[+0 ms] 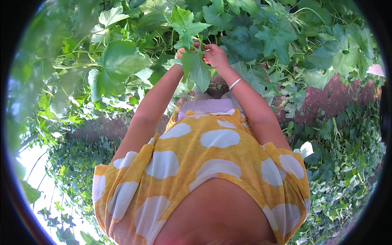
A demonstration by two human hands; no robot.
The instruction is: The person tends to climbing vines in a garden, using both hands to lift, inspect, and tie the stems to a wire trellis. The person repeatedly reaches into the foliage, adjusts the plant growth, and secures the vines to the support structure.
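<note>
In the upper middle of the head view, my two hands meet at a leafy vine shoot (198, 41). My right hand (216, 57) has its fingers bent and pinched at the thin stem. My left hand (181, 54) is at the same stem from the other side, mostly hidden behind a broad green leaf (197, 69) that hangs between the hands. Its fingertips show just above that leaf. A pale lobed leaf (186, 26) stands upright above my fingers. What lies between the fingertips is too small to make out fully.
Dense climbing vines with large leaves (121, 62) rise in front and at both sides. Thin blue ties (272, 20) show among the leaves at upper right. Bare reddish soil (324, 101) runs below the vines. More low foliage (337, 171) lies behind me.
</note>
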